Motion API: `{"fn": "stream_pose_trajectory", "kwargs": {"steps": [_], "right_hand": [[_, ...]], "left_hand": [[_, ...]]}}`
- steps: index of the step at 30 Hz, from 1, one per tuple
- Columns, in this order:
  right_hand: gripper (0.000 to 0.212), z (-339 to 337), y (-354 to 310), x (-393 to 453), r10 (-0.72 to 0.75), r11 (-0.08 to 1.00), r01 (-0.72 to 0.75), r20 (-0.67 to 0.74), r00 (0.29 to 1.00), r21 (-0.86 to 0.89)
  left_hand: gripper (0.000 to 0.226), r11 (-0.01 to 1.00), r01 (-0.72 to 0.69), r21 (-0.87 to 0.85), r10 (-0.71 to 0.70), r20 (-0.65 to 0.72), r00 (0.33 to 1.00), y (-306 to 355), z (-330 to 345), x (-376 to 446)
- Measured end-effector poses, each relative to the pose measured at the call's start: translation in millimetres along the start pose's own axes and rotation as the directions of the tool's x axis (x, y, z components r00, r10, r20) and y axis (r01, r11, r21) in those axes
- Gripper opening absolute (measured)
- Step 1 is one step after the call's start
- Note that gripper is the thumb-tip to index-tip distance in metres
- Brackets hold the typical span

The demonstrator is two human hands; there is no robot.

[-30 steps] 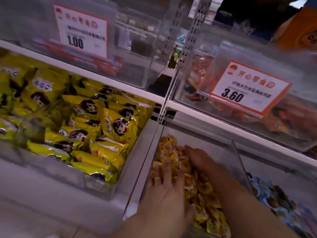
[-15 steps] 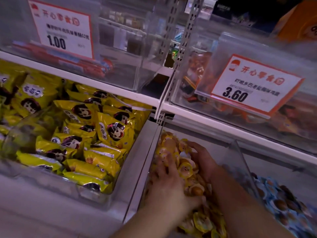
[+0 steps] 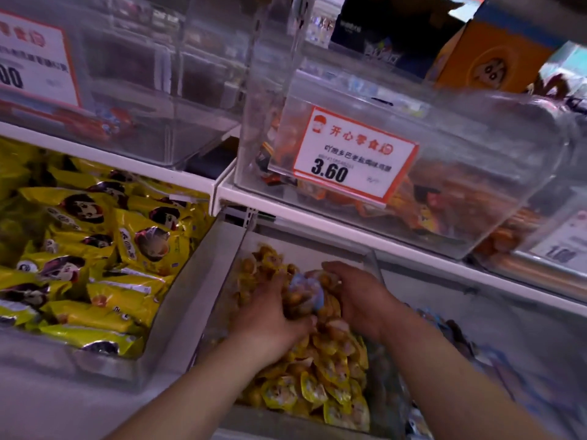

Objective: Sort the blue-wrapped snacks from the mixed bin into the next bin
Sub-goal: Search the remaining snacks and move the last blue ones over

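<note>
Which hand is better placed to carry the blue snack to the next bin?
Right, probably. The right hand touches the blue-wrapped snack and is nearer the blue bin; the left hand is farther.

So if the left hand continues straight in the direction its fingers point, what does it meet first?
Most likely the pile of yellow-wrapped snacks at the back of the mixed bin; the left hand already digs among them. Depth is unclear.

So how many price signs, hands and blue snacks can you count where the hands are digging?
price signs: 3
hands: 2, left hand and right hand
blue-wrapped snack showing between the hands: 1
Total: 6
</note>
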State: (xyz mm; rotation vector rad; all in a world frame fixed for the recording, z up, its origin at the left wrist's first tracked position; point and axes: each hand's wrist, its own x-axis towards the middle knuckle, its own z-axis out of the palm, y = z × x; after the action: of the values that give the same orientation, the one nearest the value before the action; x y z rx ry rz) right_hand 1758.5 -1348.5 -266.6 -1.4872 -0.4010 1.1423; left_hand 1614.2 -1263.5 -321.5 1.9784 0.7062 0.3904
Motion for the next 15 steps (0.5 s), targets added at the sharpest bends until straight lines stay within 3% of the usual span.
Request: {"fn": "stream_pose_trajectory", "kwargs": {"steps": [2,6,10,13,15], "right_hand": [[0.038,3,10,-10,-0.041,0.996,0.034,-0.083,0.996,-0.087],[0.035,15,23,-35,-0.184,0.945,0.151,-0.091,0.979,-0.29],[0.023,9,43,-59,-0.476,0.6,0.291,-0.04,0.879,-0.745],[0.024,7,60,-62,-0.574,0.331,0.176,-0.05,0.818,-0.927],[0.03,10,62,-53,-0.503,0.151,0.05,-0.033,0.864,-0.987]], "left_hand": [[0.075,0.964,-0.049,0.26,0.071,-0.079,0.994,-5,-11,-10],[0.038,0.92,-0.173,0.352,0.197,-0.033,0.98,-15,-19,-31],[0.036,0.878,-0.165,0.449,0.227,-0.086,0.97,-16,-19,-33],[0.051,0.829,-0.142,0.541,0.204,-0.056,0.977,-20,-20,-30],[0.057,0.803,-0.128,0.582,0.181,-0.035,0.983,-19,-22,-26]]}}
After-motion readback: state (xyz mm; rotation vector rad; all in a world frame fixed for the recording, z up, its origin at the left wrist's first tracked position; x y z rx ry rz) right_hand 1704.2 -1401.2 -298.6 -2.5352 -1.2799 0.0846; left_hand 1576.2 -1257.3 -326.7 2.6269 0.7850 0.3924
